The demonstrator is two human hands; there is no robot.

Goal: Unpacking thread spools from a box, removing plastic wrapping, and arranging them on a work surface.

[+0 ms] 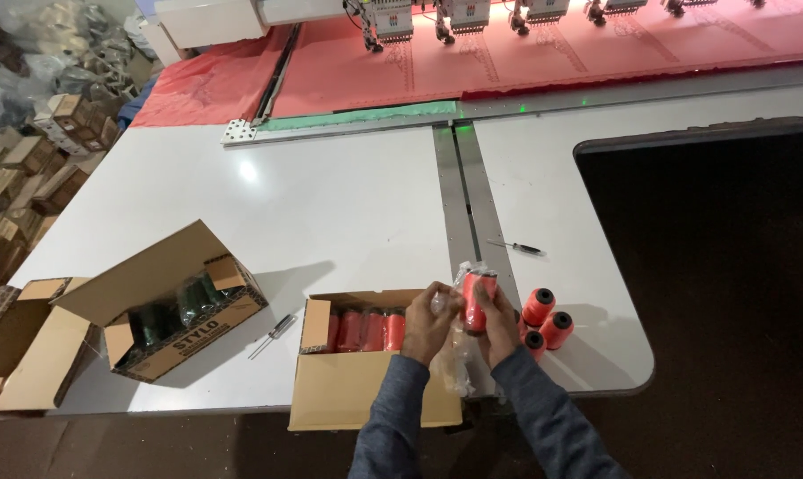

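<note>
Head view: both hands [462, 321] hold wrapped spool [478, 300] near table edge [628, 383].

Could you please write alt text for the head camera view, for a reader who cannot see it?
Over the near edge of a white table, the left hand and right hand hold an orange thread spool in clear wrapping. Below is an open cardboard box of orange spools, with three loose spools to the right. Red fabric lies under embroidery machine heads.

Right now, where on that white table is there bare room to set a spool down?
The wide white table between the red fabric and the two boxes is bare. It is crowded near both hands, between the box of red spools and the loose spools.
</note>
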